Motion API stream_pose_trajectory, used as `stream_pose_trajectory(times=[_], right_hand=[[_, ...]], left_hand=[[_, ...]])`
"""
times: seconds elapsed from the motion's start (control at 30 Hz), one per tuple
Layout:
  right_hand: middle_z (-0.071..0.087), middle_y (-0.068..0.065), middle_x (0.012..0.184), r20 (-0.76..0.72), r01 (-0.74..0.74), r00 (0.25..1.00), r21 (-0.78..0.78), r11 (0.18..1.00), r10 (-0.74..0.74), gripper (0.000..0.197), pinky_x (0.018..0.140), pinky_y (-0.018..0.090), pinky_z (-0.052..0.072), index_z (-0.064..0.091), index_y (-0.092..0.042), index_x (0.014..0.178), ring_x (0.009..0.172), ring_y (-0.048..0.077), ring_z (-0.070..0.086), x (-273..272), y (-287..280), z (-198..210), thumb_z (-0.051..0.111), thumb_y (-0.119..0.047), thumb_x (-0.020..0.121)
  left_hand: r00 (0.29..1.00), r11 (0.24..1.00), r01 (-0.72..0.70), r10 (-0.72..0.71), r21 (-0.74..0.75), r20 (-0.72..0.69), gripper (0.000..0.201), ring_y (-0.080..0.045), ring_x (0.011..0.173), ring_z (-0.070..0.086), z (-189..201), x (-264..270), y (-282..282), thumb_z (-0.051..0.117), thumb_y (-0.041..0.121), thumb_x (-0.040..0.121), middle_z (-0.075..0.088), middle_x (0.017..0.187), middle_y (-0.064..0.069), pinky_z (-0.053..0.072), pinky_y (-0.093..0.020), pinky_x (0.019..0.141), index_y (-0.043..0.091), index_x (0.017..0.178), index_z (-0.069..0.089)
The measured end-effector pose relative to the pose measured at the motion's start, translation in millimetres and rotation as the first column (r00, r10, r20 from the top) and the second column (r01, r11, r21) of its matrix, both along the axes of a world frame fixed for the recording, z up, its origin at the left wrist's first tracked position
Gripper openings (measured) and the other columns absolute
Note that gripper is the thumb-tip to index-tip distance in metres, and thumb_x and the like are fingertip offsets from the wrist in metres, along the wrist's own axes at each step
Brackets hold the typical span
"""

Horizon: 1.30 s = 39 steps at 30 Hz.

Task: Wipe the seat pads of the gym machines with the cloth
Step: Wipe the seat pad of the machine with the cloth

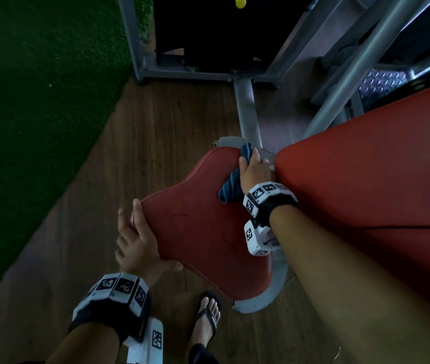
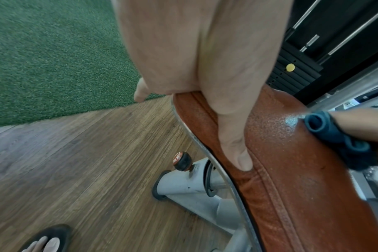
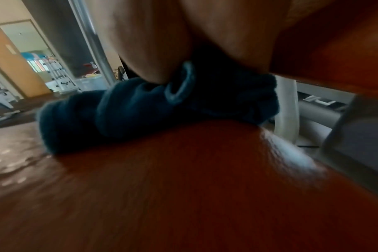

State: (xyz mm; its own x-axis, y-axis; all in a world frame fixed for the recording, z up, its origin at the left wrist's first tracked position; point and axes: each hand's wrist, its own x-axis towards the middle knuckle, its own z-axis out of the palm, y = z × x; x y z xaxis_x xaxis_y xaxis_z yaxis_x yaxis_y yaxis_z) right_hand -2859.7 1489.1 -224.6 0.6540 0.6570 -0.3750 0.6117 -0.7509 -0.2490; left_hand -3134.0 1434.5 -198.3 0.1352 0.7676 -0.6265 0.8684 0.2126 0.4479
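- The left hand (image 1: pixel 140 248) grips the near-left edge of the red seat pad (image 1: pixel 203 232), thumb (image 2: pixel 237 153) on top and fingers (image 1: pixel 127 224) curled over the rim.
- The right hand (image 1: pixel 254 170) clutches the bunched blue cloth (image 1: pixel 231 187) against the pad's far end, just beside the red back pad (image 1: pixel 366 179).
- By my judgement wiping is midway: droplets (image 2: pixel 290 121) remain ahead of the cloth.
- Other machines' seats are out of view; the right wrist view is blurred.

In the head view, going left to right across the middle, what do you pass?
Green turf → wood floor → left hand → red seat pad → blue cloth → right hand → red back pad.
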Motion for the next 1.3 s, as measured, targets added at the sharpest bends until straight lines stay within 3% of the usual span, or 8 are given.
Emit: stream_pose_trajectory(times=[0.23, 0.4, 0.53, 0.73, 0.93, 1.1, 1.23, 1.3], right_hand=[[0.046, 0.019, 0.139, 0.074, 0.027, 0.997, -0.078, 0.997, -0.022, 0.062, 0.101, 0.045, 0.038, 0.02, -0.009, 0.149, 0.124, 0.036, 0.047, -21.9, -63.5, -3.0, 0.038, -0.041, 0.099], [0.053, 0.021, 0.132, -0.17, 0.311, 0.934, -0.037, 0.95, -0.313, 0.043, 0.101, 0.044, 0.039, 0.044, 0.0, 0.135, 0.122, 0.038, 0.05, 0.9, -34.6, -7.2, 0.038, -0.024, 0.099], [0.044, 0.023, 0.141, -0.35, 0.472, 0.822, -0.024, 0.881, -0.45, 0.04, 0.106, 0.036, 0.031, 0.041, 0.004, 0.137, 0.13, 0.035, 0.043, 15.4, 7.3, 9.8, 0.026, -0.011, 0.104], [0.058, 0.017, 0.123, -0.303, 0.342, 0.898, 0.022, 0.94, -0.32, 0.038, 0.095, 0.041, 0.043, 0.048, -0.011, 0.13, 0.111, 0.037, 0.057, 2.6, -25.1, -1.8, 0.037, -0.024, 0.095], [0.055, 0.021, 0.128, -0.299, 0.304, 0.904, -0.053, 0.951, -0.306, 0.035, 0.096, 0.036, 0.039, 0.05, -0.002, 0.126, 0.116, 0.035, 0.054, 10.7, -15.6, 6.4, 0.037, -0.018, 0.098], [0.047, 0.024, 0.137, -0.24, 0.228, 0.944, -0.028, 0.973, -0.228, 0.044, 0.1, 0.037, 0.034, 0.036, -0.002, 0.139, 0.124, 0.036, 0.047, -3.0, -56.3, 6.5, 0.038, -0.017, 0.098], [0.043, 0.025, 0.141, -0.276, 0.192, 0.935, -0.131, 0.973, -0.222, 0.054, 0.098, 0.038, 0.037, 0.018, -0.009, 0.15, 0.124, 0.038, 0.048, -12.4, -88.0, 11.8, 0.034, -0.019, 0.099], [0.045, 0.025, 0.14, -0.275, 0.209, 0.93, -0.154, 0.966, -0.245, 0.051, 0.097, 0.038, 0.038, 0.021, -0.008, 0.148, 0.122, 0.038, 0.049, -11.8, -86.6, 14.3, 0.033, -0.019, 0.099]], left_hand=[[1.0, 1.0, -0.002, 0.002, 0.0, 0.028, 0.166, -0.043, 0.142, 0.009, 0.4, 0.2, 0.2, 0.097, 0.031, 0.04, -0.03, 0.153, -0.006, 0.021, -0.065, 0.11, 0.039, 0.14, -0.036], [0.999, 1.0, 0.006, -0.006, -0.005, 0.045, 0.165, -0.043, 0.142, 0.008, 0.8, -0.5, 0.7, 0.096, 0.032, 0.043, -0.032, 0.152, -0.005, 0.02, -0.065, 0.11, 0.039, 0.138, -0.038], [0.999, 1.0, 0.011, -0.011, -0.012, 0.048, 0.166, -0.042, 0.143, 0.004, 0.4, -0.4, 1.0, 0.097, 0.032, 0.043, -0.033, 0.152, -0.005, 0.019, -0.065, 0.111, 0.039, 0.138, -0.039], [0.999, 1.0, 0.004, -0.004, -0.015, 0.041, 0.168, -0.042, 0.143, 0.004, 1.5, 0.2, 1.0, 0.098, 0.03, 0.04, -0.032, 0.152, -0.004, 0.02, -0.067, 0.11, 0.041, 0.137, -0.039], [1.0, 0.999, 0.009, -0.008, -0.032, 0.018, 0.168, -0.043, 0.143, 0.002, 3.2, 1.7, 3.0, 0.097, 0.031, 0.04, -0.033, 0.152, -0.005, 0.022, -0.068, 0.108, 0.042, 0.136, -0.04], [1.0, 1.0, 0.008, -0.008, -0.025, 0.009, 0.168, -0.043, 0.143, 0.001, 1.4, 2.0, 3.3, 0.098, 0.031, 0.038, -0.031, 0.153, -0.003, 0.021, -0.069, 0.108, 0.045, 0.135, -0.039], [1.0, 1.0, -0.001, 0.001, 0.0, 0.001, 0.17, -0.045, 0.143, 0.005, 0.3, 1.9, 2.3, 0.099, 0.03, 0.036, -0.028, 0.155, -0.004, 0.024, -0.071, 0.105, 0.047, 0.136, -0.037], [1.0, 1.0, -0.003, 0.003, -0.009, -0.005, 0.169, -0.045, 0.143, 0.004, 0.8, 2.6, 3.0, 0.098, 0.029, 0.037, -0.028, 0.154, -0.003, 0.024, -0.07, 0.105, 0.046, 0.137, -0.036]])
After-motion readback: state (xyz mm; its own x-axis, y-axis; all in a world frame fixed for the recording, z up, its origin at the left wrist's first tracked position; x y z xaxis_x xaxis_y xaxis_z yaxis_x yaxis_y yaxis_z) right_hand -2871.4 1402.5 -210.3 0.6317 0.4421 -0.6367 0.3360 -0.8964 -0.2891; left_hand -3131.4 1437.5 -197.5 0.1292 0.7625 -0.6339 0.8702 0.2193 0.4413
